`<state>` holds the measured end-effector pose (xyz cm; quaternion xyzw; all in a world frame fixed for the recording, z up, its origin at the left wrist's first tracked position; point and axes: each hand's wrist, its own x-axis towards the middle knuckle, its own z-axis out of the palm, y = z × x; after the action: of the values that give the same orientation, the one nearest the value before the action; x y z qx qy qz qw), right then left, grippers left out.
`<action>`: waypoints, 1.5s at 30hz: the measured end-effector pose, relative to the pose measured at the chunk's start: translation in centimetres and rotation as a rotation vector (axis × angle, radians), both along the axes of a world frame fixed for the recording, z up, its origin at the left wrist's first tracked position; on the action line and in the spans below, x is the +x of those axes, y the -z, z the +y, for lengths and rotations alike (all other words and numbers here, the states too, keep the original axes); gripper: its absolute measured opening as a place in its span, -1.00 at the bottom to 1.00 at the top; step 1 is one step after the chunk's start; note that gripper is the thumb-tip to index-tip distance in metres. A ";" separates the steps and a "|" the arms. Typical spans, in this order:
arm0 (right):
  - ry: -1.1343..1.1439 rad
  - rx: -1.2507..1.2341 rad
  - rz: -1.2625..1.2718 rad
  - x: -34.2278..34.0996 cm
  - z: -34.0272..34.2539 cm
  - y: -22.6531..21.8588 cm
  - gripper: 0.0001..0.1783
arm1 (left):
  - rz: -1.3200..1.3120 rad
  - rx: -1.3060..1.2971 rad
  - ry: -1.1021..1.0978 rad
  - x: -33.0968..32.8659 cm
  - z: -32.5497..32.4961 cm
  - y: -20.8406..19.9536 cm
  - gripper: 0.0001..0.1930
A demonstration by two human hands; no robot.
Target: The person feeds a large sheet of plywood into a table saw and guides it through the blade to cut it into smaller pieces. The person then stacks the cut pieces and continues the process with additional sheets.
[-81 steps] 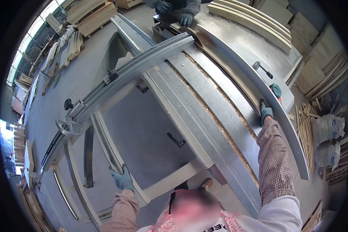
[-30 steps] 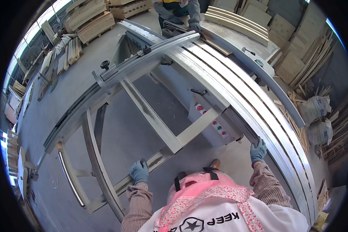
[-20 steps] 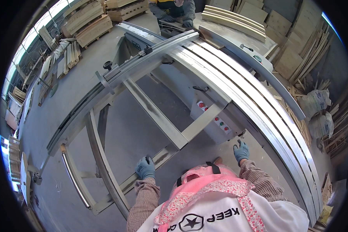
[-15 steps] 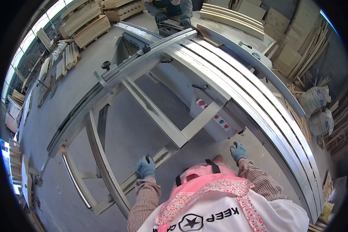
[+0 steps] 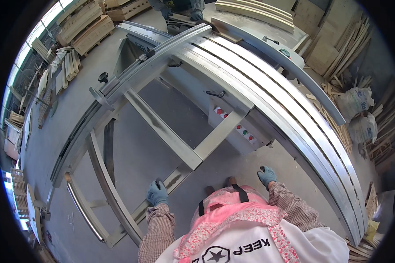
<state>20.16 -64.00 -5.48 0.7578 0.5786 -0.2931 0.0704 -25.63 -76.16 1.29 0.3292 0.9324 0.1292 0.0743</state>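
A grey metal sliding-table frame [image 5: 160, 125] reaches out to the left of a long silver machine bed [image 5: 267, 74]. My left hand [image 5: 157, 193], in a blue-grey glove with dark fingertips, is closed over the frame's near rail [image 5: 176, 179]. My right hand [image 5: 266, 176], gloved alike, hangs above the floor on the near side of the machine, its fingers curled in and nothing seen in them. Just beyond it is a control panel [image 5: 245, 133] with red and green buttons, which the hand does not touch.
Across the machine a co-worker's gloved hands [image 5: 196, 15] are near thin wood strips. Boards [image 5: 254, 14] lie stacked on the far table. Wood stacks [image 5: 92, 35] stand at the far left; white sacks [image 5: 363, 127] and loose strips lie at the right. A chrome roller [image 5: 84, 212] edges the frame.
The view has shifted, so the machine sits slightly further left and higher. My left hand keeps its place on the rail; my right hand is a little further from the control panel.
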 end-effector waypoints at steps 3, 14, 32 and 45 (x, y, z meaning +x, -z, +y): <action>-0.059 -0.035 -0.014 1.0 1.6 1.0 -0.47 | 0.048 -0.050 0.008 -0.5 -0.1 1.4 -0.72; -0.463 -0.065 -0.146 -4.8 10.9 4.9 -0.48 | 0.074 -0.144 -0.034 -0.4 -1.0 1.2 -0.72; -0.802 0.319 0.078 -10.6 26.5 19.4 -0.47 | 0.064 0.024 0.127 -0.9 -1.8 1.9 -0.71; -0.700 0.321 0.163 -11.3 27.5 22.6 -0.41 | -0.081 0.104 0.131 -0.3 -0.6 1.7 -0.72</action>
<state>8.86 -36.46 -28.12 0.4906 0.8441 -0.2163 0.0007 -25.97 -76.77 -0.39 0.3875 0.8971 0.1855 0.1028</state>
